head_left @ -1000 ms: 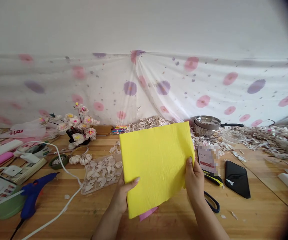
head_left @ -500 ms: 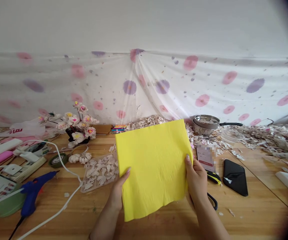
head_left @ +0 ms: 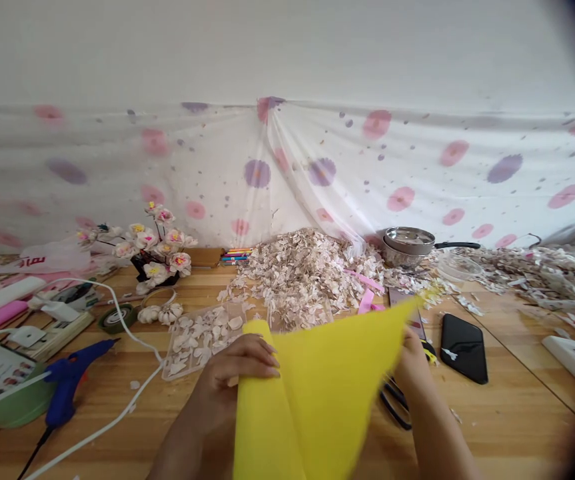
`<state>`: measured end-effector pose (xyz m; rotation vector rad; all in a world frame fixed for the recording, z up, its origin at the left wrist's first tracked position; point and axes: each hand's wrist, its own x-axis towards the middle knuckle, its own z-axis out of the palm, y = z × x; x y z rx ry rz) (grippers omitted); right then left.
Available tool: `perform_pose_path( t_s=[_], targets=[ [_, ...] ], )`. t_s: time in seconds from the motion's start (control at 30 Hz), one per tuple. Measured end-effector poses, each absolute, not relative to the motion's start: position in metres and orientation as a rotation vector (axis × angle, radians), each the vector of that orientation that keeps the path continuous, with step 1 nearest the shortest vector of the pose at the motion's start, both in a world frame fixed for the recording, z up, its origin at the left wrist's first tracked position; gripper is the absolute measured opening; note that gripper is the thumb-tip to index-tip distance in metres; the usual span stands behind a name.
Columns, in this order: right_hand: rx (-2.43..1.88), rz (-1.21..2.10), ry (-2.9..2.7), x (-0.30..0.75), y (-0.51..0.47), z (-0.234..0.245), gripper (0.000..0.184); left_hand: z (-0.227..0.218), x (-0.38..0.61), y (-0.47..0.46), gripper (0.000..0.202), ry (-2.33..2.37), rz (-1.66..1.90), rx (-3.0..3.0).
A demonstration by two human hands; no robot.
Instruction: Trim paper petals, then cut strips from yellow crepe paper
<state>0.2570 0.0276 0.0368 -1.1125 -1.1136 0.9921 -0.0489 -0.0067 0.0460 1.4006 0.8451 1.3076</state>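
Observation:
A yellow sheet (head_left: 332, 373), which looks like crepe paper, is held in front of me over the table. My left hand (head_left: 242, 367) grips its left part, with the fingers laid over a folded or rolled strip. At the sheet's right side, my right hand (head_left: 410, 360) pinches the edge; its fingertips are partly hidden and blurred. The sheet's upper right corner sticks up past that hand, smeared by motion. Below the right hand show the dark handles of a pair of scissors (head_left: 396, 405).
Petal-like flakes fill a clear tray (head_left: 167, 370) and form a large pile (head_left: 312, 267) behind. A blue glue gun (head_left: 64, 387), white cable (head_left: 112, 420) and power strip (head_left: 42, 347) lie left. Artificial flowers (head_left: 157, 247) stand behind. A black phone (head_left: 464, 348) and metal bowls (head_left: 410, 243) are right.
The sheet was spread flat between both hands; now it has come lower and is creased along its left part. My left hand has moved over its front, and my right hand has shifted right.

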Motion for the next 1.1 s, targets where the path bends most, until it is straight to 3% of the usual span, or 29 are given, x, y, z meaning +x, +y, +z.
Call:
perform_pose_path(
  t_s=[0.03,0.17,0.3,0.47,0.7,1.1],
  targets=[
    [-1.078,0.958,-1.192,0.265,0.026,0.037,0.046,0.047,-0.052,-0.011,0.007,0.845,1.259,1.655],
    [-1.012,0.814,-1.354,0.285,0.019,0.028,0.038,0.034,-0.058,-0.020,0.028,0.847,1.090,2.222],
    [-1.030,0.740,-1.386,0.284,0.012,0.007,0.030,0.008,-0.055,-0.009,0.022,0.869,1.131,2.247],
    [-1.179,0.762,-1.468,0.273,-0.002,-0.003,0.028,-0.010,-0.054,0.011,0.027,0.915,1.008,2.252],
    [-1.239,0.397,-1.813,0.256,-0.027,0.003,0.024,-0.033,-0.047,0.010,0.022,0.876,0.920,2.272],
    [-1.392,0.091,-2.229,0.179,-0.039,-0.019,0.033,-0.032,-0.044,0.001,0.022,0.890,0.911,2.284]
  ],
)
